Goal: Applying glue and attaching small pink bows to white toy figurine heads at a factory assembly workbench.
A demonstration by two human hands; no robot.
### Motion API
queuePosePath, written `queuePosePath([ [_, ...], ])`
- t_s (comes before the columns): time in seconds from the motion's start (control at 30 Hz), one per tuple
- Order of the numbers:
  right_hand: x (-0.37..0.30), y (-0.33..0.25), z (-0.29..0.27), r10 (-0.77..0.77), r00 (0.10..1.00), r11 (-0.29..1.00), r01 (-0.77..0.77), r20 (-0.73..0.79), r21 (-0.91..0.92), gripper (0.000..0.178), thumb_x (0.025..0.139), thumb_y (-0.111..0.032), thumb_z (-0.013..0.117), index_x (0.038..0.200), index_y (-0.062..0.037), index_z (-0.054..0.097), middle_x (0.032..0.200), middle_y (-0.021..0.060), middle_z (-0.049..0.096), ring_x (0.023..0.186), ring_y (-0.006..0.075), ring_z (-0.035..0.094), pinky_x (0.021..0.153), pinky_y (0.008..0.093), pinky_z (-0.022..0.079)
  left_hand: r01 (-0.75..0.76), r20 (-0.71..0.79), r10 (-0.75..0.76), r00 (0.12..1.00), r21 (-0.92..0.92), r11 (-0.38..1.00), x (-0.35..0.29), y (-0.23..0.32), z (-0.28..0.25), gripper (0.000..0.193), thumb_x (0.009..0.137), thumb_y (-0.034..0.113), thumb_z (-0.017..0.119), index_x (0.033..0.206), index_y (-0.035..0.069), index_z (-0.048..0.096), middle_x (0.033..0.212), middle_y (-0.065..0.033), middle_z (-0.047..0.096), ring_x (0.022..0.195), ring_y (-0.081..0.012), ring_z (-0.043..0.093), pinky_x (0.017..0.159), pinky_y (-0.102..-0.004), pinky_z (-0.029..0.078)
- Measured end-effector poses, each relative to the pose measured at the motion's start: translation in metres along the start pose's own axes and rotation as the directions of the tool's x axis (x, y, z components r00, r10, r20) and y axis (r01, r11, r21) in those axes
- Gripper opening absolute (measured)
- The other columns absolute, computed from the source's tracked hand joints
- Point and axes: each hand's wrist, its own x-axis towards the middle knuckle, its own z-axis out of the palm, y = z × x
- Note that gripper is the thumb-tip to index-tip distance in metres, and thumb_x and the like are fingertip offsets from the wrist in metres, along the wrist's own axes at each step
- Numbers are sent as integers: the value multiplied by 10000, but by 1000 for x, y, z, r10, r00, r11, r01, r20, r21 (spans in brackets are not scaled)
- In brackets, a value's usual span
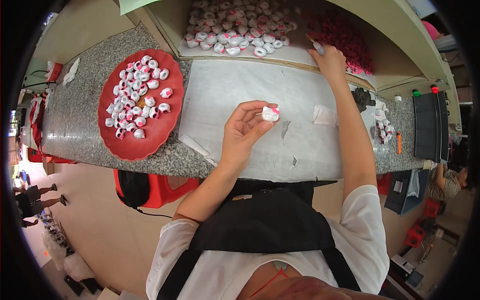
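Between the thumb and fingers of my left hand is a small white cat-head figurine with a pink bow, held over the white paper. My right hand reaches into the shelf opening at the back. Its fingers are closed on a small white tube with a thin orange-pink tip. The tip lies near a heap of small bright pink pieces. Left of that heap, many white and pink cat-head figurines are piled on the shelf.
A red oval tray with many figurines stands on the granite counter at left. To the right lie a folded white tissue, a few figurines and an orange lighter-like stick. A red stool stands below the counter.
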Motion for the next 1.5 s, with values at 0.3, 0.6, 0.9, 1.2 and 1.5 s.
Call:
queuePosePath([
  [0.3, -66, -32, -69, 149, 948, 553, -315, 280, 771, 77, 711, -56, 555, 745, 12, 564, 679, 61, 575, 533, 85, 485, 473, 205, 388, 7, -7, -7, 1000, 59, 998, -2, 3, -2, 330, 725, 9, 554, 1026, -7, 421, 1006, -131, 508, 930, -181, 502, 811, -327, 422],
  [0.6, -142, -70, -56, 118, 881, 67, -466, 457, 882, 49, 700, -11, 559, 716, 21, 525, 650, 107, 559, 509, 126, 502, 477, 229, 408, 10, 86, -19, 996, 104, 995, -1, -3, 5, 335, 724, -23, 541, 1039, -13, 428, 1027, -146, 504, 944, -188, 504, 824, -282, 390],
  [0.9, -151, -63, -65, 93, 885, -59, -452, 455, 890, 92, 681, -13, 586, 725, 7, 508, 664, 93, 533, 500, 118, 488, 459, 229, 407, -120, 93, 94, 991, 335, 934, -4, -7, 7, 302, 722, -50, 532, 1009, -31, 439, 1024, -164, 505, 887, -183, 531, 760, -271, 434],
  [1.2, -147, -72, -62, 7, 853, -63, -520, 521, 852, 112, 670, -42, 610, 709, 4, 517, 651, 59, 521, 485, 105, 471, 430, 220, 390, -259, 148, 214, 966, 456, 851, -4, -14, 6, 270, 701, -48, 554, 964, -2, 518, 1005, -114, 523, 900, -175, 521, 766, -274, 442],
  [1.5, -151, -77, -61, 29, 888, -17, -459, 460, 888, 155, 657, -21, 613, 771, -13, 509, 663, 59, 510, 494, 104, 462, 422, 205, 370, -174, 192, 115, 975, 322, 931, -4, -6, 7, 253, 723, -21, 548, 967, -19, 484, 1027, -160, 504, 925, -190, 509, 790, -293, 417],
])
